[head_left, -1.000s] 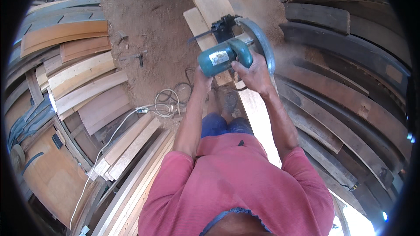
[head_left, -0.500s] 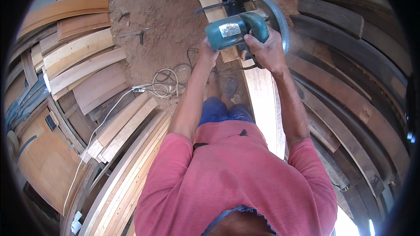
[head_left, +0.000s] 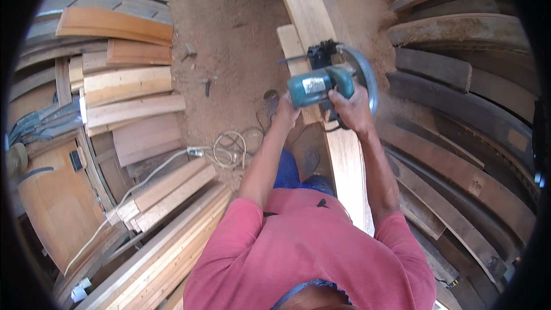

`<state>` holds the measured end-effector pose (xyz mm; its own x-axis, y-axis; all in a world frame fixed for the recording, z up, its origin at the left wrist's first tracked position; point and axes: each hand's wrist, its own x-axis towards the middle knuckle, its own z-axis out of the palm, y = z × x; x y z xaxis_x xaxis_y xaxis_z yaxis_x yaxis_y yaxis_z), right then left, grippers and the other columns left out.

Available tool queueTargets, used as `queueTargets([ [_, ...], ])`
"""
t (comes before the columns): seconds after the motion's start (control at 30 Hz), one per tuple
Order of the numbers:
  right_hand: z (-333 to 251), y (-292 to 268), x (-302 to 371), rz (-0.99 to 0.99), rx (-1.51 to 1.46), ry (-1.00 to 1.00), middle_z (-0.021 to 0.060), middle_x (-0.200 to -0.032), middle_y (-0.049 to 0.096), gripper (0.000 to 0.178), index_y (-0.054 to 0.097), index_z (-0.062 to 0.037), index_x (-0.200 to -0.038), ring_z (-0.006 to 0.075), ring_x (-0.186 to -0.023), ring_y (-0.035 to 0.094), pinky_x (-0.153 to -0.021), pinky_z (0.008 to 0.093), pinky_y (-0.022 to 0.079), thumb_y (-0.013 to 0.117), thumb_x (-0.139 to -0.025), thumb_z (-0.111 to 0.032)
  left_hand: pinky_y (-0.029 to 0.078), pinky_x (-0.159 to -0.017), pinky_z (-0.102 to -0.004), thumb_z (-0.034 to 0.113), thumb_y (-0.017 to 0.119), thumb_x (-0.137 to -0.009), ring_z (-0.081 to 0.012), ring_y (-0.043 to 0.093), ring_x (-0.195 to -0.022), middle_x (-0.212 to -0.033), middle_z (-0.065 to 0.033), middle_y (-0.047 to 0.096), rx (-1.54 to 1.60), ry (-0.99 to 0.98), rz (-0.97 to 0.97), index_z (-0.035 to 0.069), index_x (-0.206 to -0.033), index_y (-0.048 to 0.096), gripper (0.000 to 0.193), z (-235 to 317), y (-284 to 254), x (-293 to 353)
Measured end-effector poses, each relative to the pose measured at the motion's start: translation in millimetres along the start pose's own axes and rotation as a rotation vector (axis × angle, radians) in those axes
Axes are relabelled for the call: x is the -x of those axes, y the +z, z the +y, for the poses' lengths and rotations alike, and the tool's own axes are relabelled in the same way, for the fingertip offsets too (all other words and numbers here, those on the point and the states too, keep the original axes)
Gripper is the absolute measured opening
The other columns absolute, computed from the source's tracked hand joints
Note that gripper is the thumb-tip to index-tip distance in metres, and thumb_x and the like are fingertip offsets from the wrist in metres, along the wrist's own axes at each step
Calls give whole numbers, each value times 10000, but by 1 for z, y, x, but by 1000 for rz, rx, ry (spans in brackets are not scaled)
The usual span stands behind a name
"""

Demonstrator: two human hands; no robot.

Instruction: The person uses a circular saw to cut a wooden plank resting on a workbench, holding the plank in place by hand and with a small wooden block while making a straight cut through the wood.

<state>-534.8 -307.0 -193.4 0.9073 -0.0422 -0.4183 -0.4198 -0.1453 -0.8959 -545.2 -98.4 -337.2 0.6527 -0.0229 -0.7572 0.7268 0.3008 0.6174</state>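
Observation:
A teal circular saw with a grey round blade guard rests across a long pale plank. My right hand is closed around its rear handle. The fingers of my left hand wrap the end of the motor housing, partly hidden behind it. A shorter board lies along the plank's left side, passing under the saw. The blade itself is hidden by the guard and the saw's body. Hazy dust hangs to the right of the guard.
Stacked boards line the left side, and dark timbers fill the right. A coiled pale cable lies on the dirt floor left of my legs. Small tools lie farther off.
The view has shifted, so the saw appears lower and more of the plank shows beyond it. A foot now shows farther forward, near my left hand. Both hands keep their grip.

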Motion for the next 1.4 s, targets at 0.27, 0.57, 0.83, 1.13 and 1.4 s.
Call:
queueTargets([
  [0.27,-24,0,-6,1,-52,43,65,-749,640,262,645,26,-1094,141,-581,606,-569,302,508,679,-871,-107,541,-906,-312,50,458,-1029,-172,654,-1045,-1172,-74,673,-168,139,-83,6,-1290,592,296,-22,-20,-14],
  [0.57,-27,7,-40,36,-30,-69,44,-765,642,265,641,24,-1118,109,-634,589,-618,305,511,673,-879,-83,561,-815,-292,131,449,-1044,-156,677,-948,-1089,-62,688,96,23,-69,39,-1204,631,260,9,-16,-45],
  [0.83,-37,6,-57,2,-50,17,48,-773,648,242,640,26,-1100,115,-625,597,-605,305,508,673,-884,-78,560,-801,-287,135,448,-1041,-148,677,-934,-1057,-54,688,137,118,-142,44,-1179,633,249,23,-8,-57],
  [1.13,-39,11,-78,21,-43,10,64,-803,664,296,641,25,-1136,130,-692,618,-677,317,523,687,-869,-95,558,-815,-287,88,493,-1023,-142,675,-934,-1063,-54,689,-30,143,-75,35,-1193,630,225,40,-8,-69],
  [1.4,-55,13,-95,18,-21,32,72,-767,655,305,637,26,-1142,146,-631,620,-635,326,519,686,-865,-93,559,-818,-277,24,542,-994,-141,660,-979,-1088,-53,676,107,68,-89,9,-1202,613,220,64,-2,-76],
])
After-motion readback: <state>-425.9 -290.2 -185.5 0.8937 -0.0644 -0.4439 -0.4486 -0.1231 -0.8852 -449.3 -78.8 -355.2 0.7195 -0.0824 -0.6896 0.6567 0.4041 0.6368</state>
